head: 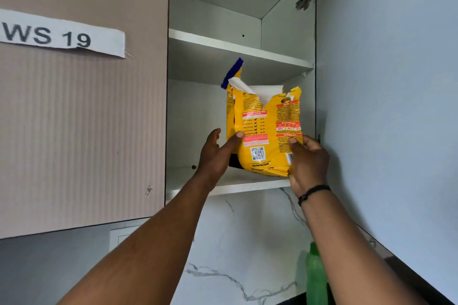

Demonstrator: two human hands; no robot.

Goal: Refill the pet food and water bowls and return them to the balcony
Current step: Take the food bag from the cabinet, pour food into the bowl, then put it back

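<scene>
A yellow dog food bag (265,129) with a torn-open top stands upright at the front of the lower shelf (247,184) of an open wall cabinet. My left hand (215,153) grips the bag's lower left side, thumb on its front. My right hand (307,161), with a dark band on the wrist, grips its lower right corner. The bag's bottom edge is at the shelf's front lip. No bowls are in view.
The open cabinet door (386,106) stands close on the right. The closed door (81,106) on the left carries a "WS 19" label. An upper shelf (238,49) is above the bag. A green bottle (316,275) stands below by the marble wall.
</scene>
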